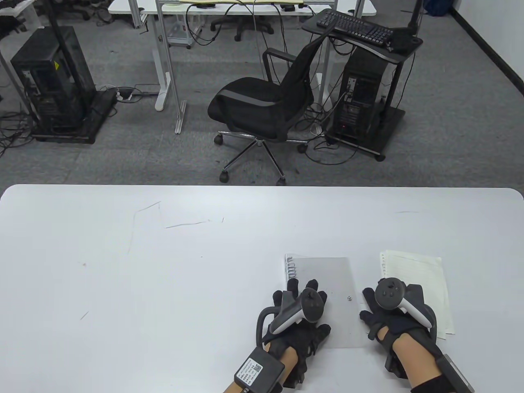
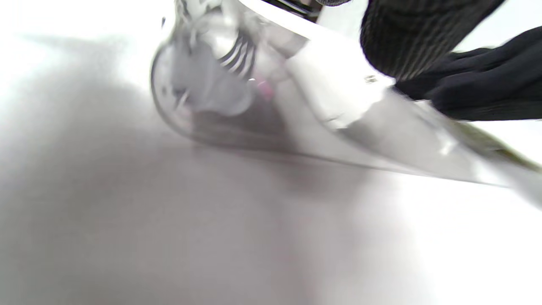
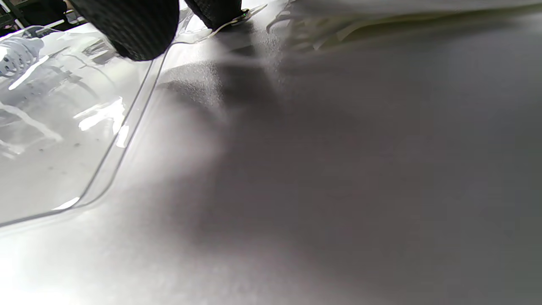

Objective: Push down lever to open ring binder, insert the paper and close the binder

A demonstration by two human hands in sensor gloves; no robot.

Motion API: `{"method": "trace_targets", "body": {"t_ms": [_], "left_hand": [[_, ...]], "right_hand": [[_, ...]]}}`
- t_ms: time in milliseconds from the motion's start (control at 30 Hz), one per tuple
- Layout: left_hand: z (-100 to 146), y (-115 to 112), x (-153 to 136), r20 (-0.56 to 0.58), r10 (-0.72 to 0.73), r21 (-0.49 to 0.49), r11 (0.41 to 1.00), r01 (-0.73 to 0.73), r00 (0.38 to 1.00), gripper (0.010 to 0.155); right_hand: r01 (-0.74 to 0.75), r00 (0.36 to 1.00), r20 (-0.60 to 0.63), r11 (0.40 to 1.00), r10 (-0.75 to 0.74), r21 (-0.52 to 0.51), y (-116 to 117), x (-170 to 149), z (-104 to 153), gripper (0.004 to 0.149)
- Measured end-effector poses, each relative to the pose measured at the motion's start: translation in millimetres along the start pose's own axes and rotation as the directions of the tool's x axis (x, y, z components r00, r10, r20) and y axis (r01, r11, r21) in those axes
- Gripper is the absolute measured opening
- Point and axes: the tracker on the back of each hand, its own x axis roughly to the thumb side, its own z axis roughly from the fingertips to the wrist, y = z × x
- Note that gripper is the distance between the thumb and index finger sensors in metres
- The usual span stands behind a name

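Observation:
A clear plastic ring binder (image 1: 327, 282) lies closed on the white table (image 1: 163, 266), with its white rings (image 1: 291, 268) along the left edge and a small metal snap (image 1: 349, 298) near the right edge. My left hand (image 1: 303, 288) rests with spread fingers on the binder's left half, just below the rings. My right hand (image 1: 368, 306) sits at the binder's right edge, its fingertips (image 3: 135, 25) touching the clear cover (image 3: 63, 127) near the snap (image 3: 242, 16). The stack of punched paper (image 1: 413, 282) lies right of the binder, partly under my right hand. No lever shows.
Beyond the table's far edge stand an office chair (image 1: 266, 106) and computer towers on carts (image 1: 360, 102). In the left wrist view the curved cover and rings (image 2: 239, 55) fill the top, with my gloved fingers (image 2: 423, 38) on it.

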Motion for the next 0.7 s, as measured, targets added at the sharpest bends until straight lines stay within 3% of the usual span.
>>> {"method": "trace_targets", "body": {"t_ms": [100,267,567,700], "left_hand": [[7.5,3.2,1.8,0.058,-0.071,-0.119,0.99,0.078,0.996,0.087],[7.4,-1.0,-6.0,0.051,-0.177,-0.192,0.964,0.184,0.983,0.099],[10.5,2.0,-0.7,0.049,-0.209,-0.156,0.964,0.215,0.977,0.088],[14.1,12.8,-1.7,0.044,-0.148,-0.054,0.987,0.15,0.988,0.082]], "right_hand": [[0.017,1.0,0.006,1.0,-0.017,-0.004,-0.5,-1.5,-0.4,0.065],[0.028,1.0,0.007,1.0,-0.028,-0.003,-0.9,-2.1,-0.5,0.063],[0.047,0.999,0.007,0.999,-0.047,0.0,-1.9,-3.6,0.6,0.06],[0.059,0.998,0.011,0.998,-0.059,0.002,-2.5,-5.3,0.5,0.06]]}}
